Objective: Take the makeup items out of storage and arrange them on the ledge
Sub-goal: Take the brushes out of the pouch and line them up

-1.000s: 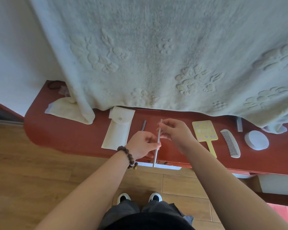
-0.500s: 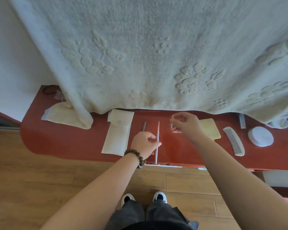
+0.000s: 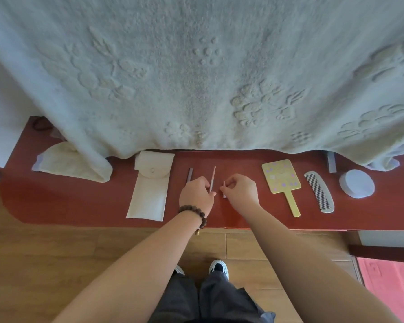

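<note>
The pencil [image 3: 212, 178] lies near the middle of the ledge [image 3: 79, 206], its near end pinched in my left hand [image 3: 197, 194] — thin, stiff and light, likely to roll, so best held mid-shaft. My right hand [image 3: 239, 190] pinches a small pale piece [image 3: 224, 191], perhaps its cap. A second stick [image 3: 189, 174] lies just left, beside the pouch [image 3: 151, 185]. Toward the right end — mirror [image 3: 280, 177], comb [image 3: 318, 191], round case [image 3: 356, 183].

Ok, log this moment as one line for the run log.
left hand: holds thin pencil | right hand: pinches small cap | ledge: pouch, mirror, comb
</note>
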Demonstrator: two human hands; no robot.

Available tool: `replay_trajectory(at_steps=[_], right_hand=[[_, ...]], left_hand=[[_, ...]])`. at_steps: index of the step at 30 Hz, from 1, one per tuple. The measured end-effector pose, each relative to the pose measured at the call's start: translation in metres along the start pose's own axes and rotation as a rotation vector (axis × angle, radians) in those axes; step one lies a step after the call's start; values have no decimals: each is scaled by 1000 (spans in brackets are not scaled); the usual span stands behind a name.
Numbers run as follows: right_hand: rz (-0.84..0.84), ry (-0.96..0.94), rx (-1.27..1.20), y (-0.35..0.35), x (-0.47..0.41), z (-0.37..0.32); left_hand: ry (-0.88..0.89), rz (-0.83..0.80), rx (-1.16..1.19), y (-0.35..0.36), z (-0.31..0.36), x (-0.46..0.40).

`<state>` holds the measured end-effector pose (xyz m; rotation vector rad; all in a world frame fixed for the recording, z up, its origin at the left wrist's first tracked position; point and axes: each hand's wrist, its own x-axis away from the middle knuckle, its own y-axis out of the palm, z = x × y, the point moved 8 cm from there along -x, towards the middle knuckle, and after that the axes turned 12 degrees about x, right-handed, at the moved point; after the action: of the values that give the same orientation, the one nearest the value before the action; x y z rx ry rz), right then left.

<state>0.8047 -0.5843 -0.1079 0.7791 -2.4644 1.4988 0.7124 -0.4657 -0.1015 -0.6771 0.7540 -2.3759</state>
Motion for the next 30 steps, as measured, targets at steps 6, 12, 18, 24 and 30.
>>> replay_trajectory(at_steps=[6,12,18,24,30], right_hand=[[26,41,27,6,-1,2],[17,41,14,5,1,0],[15,20,-7,-8,9,0],[37,-49,-60,-18,16,-4],[-13,-107,-70,-14,24,-16]], left_hand=[[8,46,-2,0,-2,1],[14,49,23,-2,0,3],[62,139,86,-26,-2,14],[-2,192,-91,-54,-26,24],[-72,102,-254,-48,-26,13]])
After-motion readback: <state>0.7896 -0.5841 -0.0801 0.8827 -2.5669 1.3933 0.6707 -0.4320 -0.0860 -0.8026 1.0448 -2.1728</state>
